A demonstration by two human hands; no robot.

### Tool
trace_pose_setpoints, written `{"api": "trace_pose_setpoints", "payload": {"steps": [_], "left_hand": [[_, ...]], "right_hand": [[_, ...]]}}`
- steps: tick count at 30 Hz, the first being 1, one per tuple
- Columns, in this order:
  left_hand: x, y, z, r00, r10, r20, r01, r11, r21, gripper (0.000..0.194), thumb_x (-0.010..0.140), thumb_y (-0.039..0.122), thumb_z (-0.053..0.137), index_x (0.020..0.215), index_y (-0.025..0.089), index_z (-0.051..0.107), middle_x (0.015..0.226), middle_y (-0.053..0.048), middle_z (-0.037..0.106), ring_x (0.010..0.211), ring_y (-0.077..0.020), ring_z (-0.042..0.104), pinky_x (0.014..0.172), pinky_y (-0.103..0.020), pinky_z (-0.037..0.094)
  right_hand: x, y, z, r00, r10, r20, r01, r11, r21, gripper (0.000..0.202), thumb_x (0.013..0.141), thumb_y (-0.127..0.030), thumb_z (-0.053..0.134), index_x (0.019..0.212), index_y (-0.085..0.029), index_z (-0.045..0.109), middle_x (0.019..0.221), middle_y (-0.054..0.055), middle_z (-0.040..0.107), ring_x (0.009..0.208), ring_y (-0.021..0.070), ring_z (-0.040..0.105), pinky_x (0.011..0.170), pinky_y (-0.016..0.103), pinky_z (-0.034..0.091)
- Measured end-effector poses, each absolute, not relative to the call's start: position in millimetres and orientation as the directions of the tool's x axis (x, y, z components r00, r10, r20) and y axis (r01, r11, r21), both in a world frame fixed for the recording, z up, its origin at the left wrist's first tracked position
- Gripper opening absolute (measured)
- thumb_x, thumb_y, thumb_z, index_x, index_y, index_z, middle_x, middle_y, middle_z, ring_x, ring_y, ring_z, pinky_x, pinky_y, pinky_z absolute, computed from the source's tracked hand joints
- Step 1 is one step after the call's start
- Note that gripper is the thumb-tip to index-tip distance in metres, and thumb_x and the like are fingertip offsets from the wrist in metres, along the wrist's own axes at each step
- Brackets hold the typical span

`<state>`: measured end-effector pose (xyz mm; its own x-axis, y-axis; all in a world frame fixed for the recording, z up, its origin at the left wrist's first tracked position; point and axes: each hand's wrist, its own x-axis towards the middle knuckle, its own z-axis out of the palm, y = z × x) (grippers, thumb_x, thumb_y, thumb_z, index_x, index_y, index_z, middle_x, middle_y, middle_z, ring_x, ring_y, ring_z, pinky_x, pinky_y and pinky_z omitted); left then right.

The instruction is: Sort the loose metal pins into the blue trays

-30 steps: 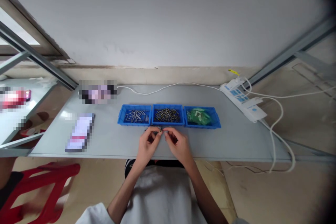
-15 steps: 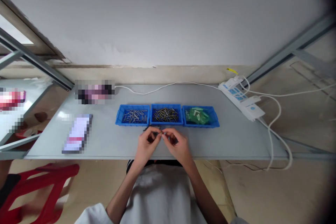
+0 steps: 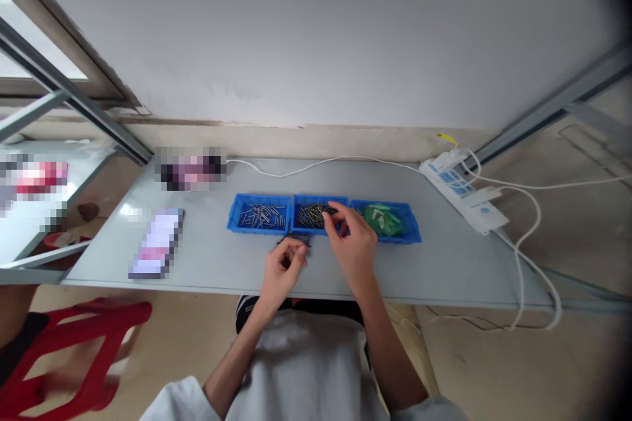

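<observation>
My left hand (image 3: 284,270) is closed in a pinch just in front of the bins; what lies between its fingertips is too small to make out. Some small dark thing (image 3: 301,239) shows on the table behind those fingers. Over the front right part of the middle blue bin (image 3: 320,231) is my right hand (image 3: 353,243), thumb and forefinger slightly apart with nothing visible between them. Brass-coloured and dark screw-like pieces (image 3: 310,216) fill that bin. Silvery pin-like pieces (image 3: 261,214) lie in the left blue bin (image 3: 234,227). The right blue bin (image 3: 409,227) holds a green plastic bag (image 3: 382,218).
A white power strip (image 3: 464,194) with cables stands at the table's right. On the left lie a blurred phone (image 3: 157,243) and a pixelated object (image 3: 191,170), from which a white cable (image 3: 296,171) runs along the back. A red stool (image 3: 89,342) is below left.
My right hand has parted from the left and moved forward and right to the middle bin. The left hand stays pinched near the same place. The whole view has shifted slightly.
</observation>
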<state>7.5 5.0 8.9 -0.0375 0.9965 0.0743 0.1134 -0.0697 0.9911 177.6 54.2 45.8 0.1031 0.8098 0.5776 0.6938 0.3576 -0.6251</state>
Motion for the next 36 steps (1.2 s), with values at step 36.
{"api": "trace_pose_setpoints", "payload": {"steps": [36], "left_hand": [[12,11,8,0.162,0.979,0.126,0.256,-0.165,0.952,0.014,0.097,0.031,0.073,0.089,0.020,0.074,0.071,0.001,0.063,0.057,-0.0124,0.048,0.059,-0.025,0.038]], "right_hand": [[177,1,-11,0.059,0.973,0.224,0.199,0.209,-0.957,0.017,0.107,-0.040,0.060,0.100,-0.025,0.061,0.073,-0.004,0.060,0.060,0.0130,0.058,0.057,0.023,0.048]]}}
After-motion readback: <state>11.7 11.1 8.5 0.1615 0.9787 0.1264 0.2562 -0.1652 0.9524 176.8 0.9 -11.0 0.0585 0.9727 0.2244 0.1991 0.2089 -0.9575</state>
